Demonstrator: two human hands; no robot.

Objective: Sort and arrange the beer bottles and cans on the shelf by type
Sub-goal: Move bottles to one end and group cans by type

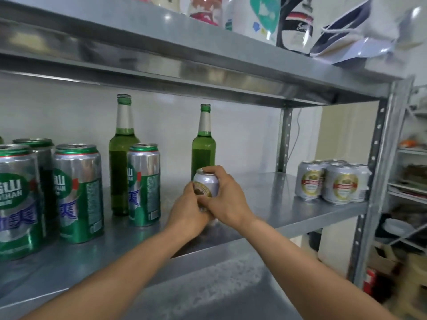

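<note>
Head cam, close, facing shelf [288, 199]

Two tall green glass bottles [120, 158] stand on the grey metal shelf [288, 204]. Left of the one small silver can with a gold label [205, 183] are four tall green-and-silver cans [78, 192]; right of it, at least four matching small cans [342, 184].

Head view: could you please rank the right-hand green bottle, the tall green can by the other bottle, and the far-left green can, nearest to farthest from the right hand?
1. The right-hand green bottle, just behind the right hand gripping the small silver can.
2. The tall green can, leftward, in front of the other bottle.
3. The far-left green can, at the frame's edge.
</note>
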